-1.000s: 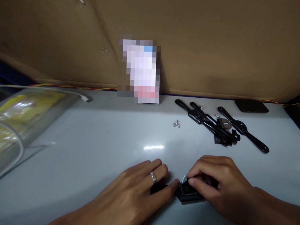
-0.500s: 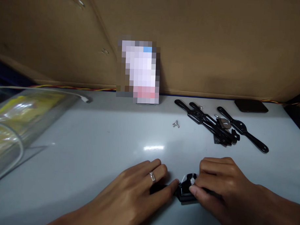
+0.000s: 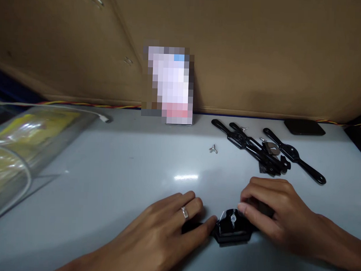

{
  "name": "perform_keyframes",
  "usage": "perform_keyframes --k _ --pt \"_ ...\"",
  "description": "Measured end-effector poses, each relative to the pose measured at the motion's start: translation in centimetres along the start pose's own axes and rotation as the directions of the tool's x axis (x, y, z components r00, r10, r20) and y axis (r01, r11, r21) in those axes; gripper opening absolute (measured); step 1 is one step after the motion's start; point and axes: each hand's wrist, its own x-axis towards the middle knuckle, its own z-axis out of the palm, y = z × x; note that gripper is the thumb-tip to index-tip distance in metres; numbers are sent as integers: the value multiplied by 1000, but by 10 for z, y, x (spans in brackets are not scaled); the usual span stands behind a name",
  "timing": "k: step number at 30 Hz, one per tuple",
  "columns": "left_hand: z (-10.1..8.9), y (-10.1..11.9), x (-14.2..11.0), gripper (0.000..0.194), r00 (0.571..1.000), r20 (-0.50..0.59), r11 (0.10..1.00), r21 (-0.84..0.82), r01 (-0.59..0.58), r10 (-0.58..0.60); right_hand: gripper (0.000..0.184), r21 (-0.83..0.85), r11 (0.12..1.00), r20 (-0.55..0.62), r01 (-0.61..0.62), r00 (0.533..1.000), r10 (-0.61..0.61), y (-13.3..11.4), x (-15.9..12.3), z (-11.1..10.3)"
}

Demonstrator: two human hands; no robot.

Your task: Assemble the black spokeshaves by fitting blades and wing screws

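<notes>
A black metal spokeshave (image 3: 233,233) lies on the table at the bottom centre, with a silver wing screw (image 3: 233,219) standing in the middle of its cap. My left hand (image 3: 168,226), with a ring on one finger, is closed round the spokeshave's left handle, its index finger pressed against the body. My right hand (image 3: 272,217) hovers just above and right of the wing screw, off it. Its fingers are curled, with the thumb a little apart from the index finger and nothing visible between them. The spokeshave's right handle is mostly hidden under this hand.
Behind my right hand lie several black spokeshave bodies (image 3: 236,140) and loose metal parts (image 3: 271,148). A loose wing screw (image 3: 213,149) lies nearer the middle. A pixelated upright object (image 3: 173,84) leans on the cardboard wall (image 3: 260,55). Left are a plastic bag (image 3: 35,146) and white cable (image 3: 65,109).
My right hand has let go of the wing screw and moved up and slightly right, uncovering the screw and more of the spokeshave. My left hand keeps its hold.
</notes>
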Motion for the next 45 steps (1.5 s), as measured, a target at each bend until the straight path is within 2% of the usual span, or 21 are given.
perform_keyframes --k 3,5,8,12,16,23,29,34,40,45 --pt "-1 -1 1 42 1000 -9 1000 4 -12 12 27 -112 994 15 13 1000 -12 0 -4 4" --pt "-1 -1 2 41 1000 4 1000 -8 -11 11 24 -160 986 34 49 998 -44 -3 -7 7" --pt "-1 -1 2 42 1000 -2 999 -34 -12 12 12 -176 981 80 76 995 -62 -8 -10 9" --pt "1 0 2 43 1000 -19 999 -33 -2 1 22 -192 970 116 148 985 -128 -9 -10 7" --pt "0 1 4 41 1000 -15 999 -33 -9 8 22 -227 957 152 182 977 -150 -8 -8 5" --pt "0 1 5 39 999 -42 1000 -18 -12 11 23 -257 950 113 176 982 -151 -9 -6 15" --pt "-1 2 4 41 999 -53 1000 -13 -13 12 24 -123 988 46 98 995 -93 -13 -6 12" --pt "0 1 6 36 999 -52 999 -39 -11 9 24 101 993 88 58 994 -67 -13 -2 5" --pt "2 3 3 33 1000 -9 994 -106 24 -26 22 199 979 46 -51 998 42 -11 0 12" --pt "2 2 1 31 1000 -6 995 -99 30 -30 19 267 957 102 -116 991 92 -14 1 12"
